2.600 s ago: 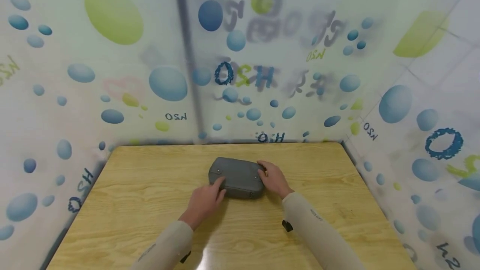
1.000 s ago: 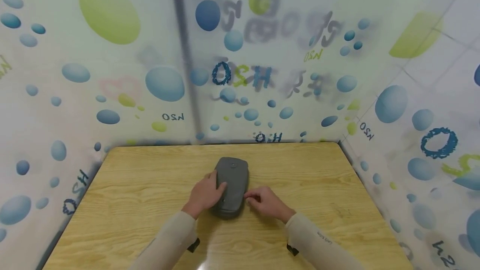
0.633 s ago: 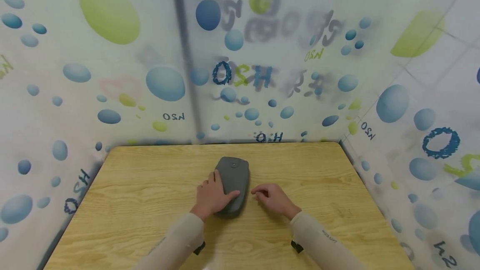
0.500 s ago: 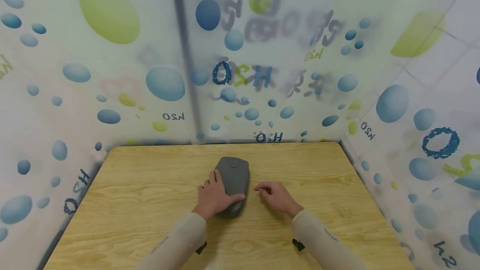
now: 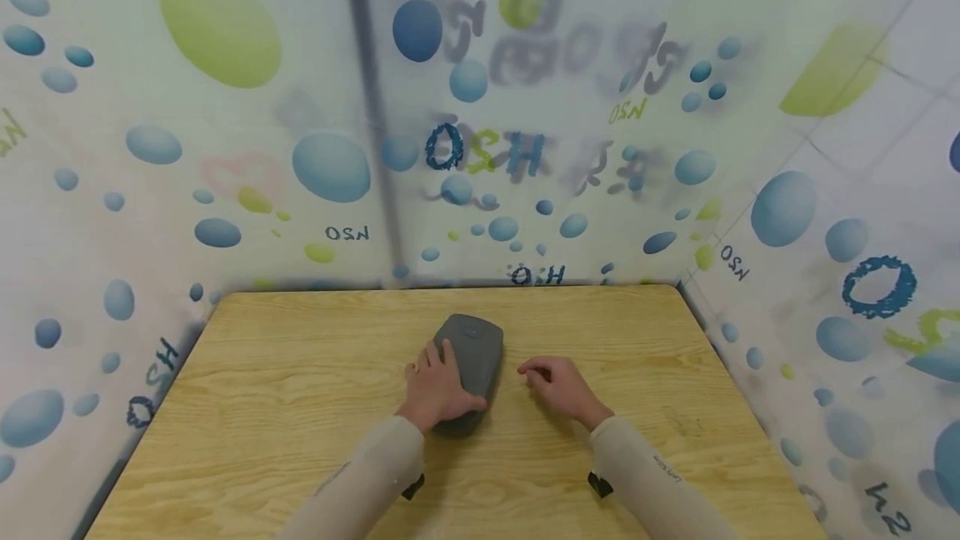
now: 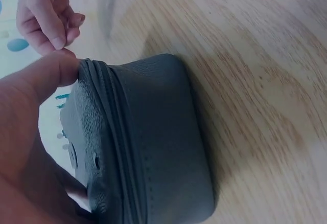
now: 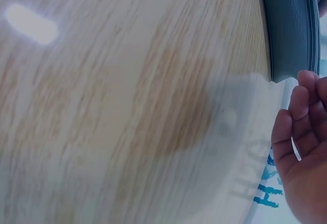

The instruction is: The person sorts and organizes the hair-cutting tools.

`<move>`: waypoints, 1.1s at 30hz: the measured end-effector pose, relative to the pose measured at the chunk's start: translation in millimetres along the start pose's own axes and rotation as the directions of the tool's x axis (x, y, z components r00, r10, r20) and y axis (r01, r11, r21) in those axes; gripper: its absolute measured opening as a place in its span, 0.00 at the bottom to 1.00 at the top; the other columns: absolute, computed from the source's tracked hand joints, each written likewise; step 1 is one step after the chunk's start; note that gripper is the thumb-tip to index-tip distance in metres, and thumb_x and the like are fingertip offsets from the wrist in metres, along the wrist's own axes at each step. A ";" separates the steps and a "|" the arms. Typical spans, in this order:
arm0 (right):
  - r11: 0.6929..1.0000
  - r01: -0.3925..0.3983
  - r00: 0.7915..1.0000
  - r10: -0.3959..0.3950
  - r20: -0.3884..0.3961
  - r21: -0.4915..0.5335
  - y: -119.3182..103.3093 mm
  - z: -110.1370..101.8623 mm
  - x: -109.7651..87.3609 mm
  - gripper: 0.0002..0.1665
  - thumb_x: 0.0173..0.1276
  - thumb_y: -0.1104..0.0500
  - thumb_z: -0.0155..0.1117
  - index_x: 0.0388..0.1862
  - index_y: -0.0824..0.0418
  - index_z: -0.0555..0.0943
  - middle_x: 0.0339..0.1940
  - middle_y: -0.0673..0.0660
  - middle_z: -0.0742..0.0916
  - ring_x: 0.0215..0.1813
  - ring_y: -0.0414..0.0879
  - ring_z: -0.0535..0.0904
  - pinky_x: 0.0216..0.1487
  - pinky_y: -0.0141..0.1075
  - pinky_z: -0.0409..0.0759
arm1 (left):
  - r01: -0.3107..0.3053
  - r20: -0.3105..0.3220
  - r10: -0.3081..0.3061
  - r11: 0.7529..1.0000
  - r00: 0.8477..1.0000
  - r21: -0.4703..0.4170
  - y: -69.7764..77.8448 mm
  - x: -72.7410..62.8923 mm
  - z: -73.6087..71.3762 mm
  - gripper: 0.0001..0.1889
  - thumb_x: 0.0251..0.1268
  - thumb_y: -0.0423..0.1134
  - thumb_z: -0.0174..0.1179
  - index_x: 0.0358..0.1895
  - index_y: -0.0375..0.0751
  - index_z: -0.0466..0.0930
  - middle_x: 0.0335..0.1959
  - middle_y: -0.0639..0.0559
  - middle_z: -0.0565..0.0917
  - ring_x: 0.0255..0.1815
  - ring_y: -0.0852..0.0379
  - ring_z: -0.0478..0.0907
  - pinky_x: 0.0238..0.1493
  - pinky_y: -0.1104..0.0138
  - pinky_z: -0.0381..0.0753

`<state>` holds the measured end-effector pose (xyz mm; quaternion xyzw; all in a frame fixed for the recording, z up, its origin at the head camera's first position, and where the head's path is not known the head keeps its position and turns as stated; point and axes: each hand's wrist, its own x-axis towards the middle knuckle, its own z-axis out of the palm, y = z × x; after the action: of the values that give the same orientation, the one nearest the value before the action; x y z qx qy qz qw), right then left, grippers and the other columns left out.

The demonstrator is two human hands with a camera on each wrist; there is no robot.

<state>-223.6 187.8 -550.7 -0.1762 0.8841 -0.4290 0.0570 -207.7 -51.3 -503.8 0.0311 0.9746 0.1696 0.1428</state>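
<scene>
A grey zippered case (image 5: 482,361) with a leather-like surface lies on the wooden table, its long side pointing away from me. My left hand (image 5: 437,394) lies across its near left part, thumb over the right edge and the other fingers spread over the top and left side. In the left wrist view the thumb presses beside the zipper band of the case (image 6: 168,142). Just right of the case, apart from it, my right hand (image 5: 562,388) hovers with loosely curled fingers. Nothing shows between those fingers (image 7: 301,111) in the right wrist view.
The wooden table (image 5: 300,357) extends to both sides of the case. Behind it stands a wall (image 5: 585,148) covered in blue and green bubble shapes and lettering, with similar walls at left and right. Light glares off the tabletop in the right wrist view.
The case has turned from lying crosswise to lengthwise. My left hand has slid over its top, thumb now across to the right edge. My right hand has left the case and drawn rightward.
</scene>
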 end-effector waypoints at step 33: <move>0.999 -0.049 0.994 0.050 -0.096 0.006 13.4 -10.3 -12.4 0.12 0.72 0.65 0.56 0.46 0.63 0.85 0.40 0.58 0.89 0.37 0.40 0.84 0.41 0.29 0.80 | -0.473 0.215 0.426 0.837 0.879 0.276 -30.6 29.7 -13.3 0.53 0.44 0.42 0.68 0.78 0.62 0.49 0.80 0.49 0.48 0.81 0.48 0.45 0.75 0.40 0.41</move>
<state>-218.1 207.5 -555.3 -0.1333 0.8891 -0.4372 0.0255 -240.4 -81.1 -510.2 0.2944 0.9412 0.0352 0.1622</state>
